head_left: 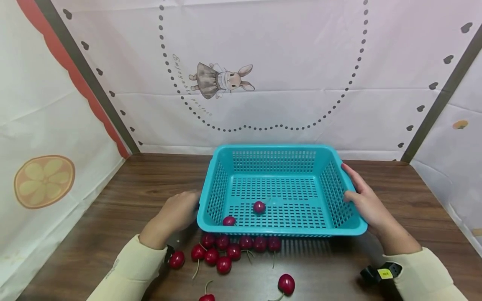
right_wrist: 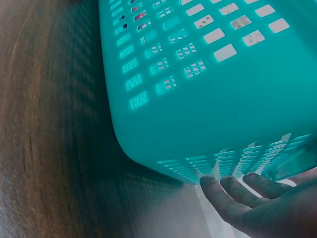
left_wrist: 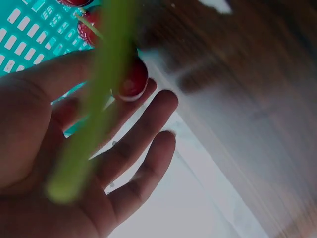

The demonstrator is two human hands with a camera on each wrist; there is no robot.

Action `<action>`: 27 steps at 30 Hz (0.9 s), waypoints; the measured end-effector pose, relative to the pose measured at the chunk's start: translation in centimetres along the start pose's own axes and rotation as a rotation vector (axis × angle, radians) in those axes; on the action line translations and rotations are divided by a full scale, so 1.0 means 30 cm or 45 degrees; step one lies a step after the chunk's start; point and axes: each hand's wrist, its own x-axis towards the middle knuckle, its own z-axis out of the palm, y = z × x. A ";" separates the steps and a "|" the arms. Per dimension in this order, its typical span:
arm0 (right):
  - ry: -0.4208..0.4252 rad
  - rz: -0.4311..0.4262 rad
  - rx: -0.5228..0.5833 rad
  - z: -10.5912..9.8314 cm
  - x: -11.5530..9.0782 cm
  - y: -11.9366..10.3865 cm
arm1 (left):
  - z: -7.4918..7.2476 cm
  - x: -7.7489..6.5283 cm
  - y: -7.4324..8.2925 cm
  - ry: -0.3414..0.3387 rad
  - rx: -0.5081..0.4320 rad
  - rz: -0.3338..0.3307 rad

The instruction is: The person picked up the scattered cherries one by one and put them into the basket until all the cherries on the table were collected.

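Observation:
A turquoise plastic basket with slotted walls holds two cherries, one cherry on its floor and another cherry by the front wall. At its right end my right hand grips the rim, thumb over the edge and fingers along the outer wall. My left hand is against the left end, its fingertips hidden behind the rim in the head view. In the left wrist view its fingers are extended and spread, with a cherry overlapping them and a blurred green stem close to the camera.
Several loose cherries lie on the dark wooden table before the basket. One cherry is beside my left wrist; another cherry lies nearer the front. A white printed cloth stands behind and at both sides.

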 end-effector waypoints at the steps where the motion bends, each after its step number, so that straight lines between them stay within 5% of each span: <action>1: 0.002 -0.002 -0.002 -0.001 0.000 -0.001 | -0.004 0.000 0.001 0.015 0.015 0.010; 16: -0.003 -0.009 0.009 -0.008 -0.014 -0.003 | -0.091 -0.009 0.019 0.119 0.092 -0.053; 27: 0.015 -0.007 -0.035 0.000 -0.004 -0.008 | -0.268 -0.018 0.029 0.324 0.379 0.086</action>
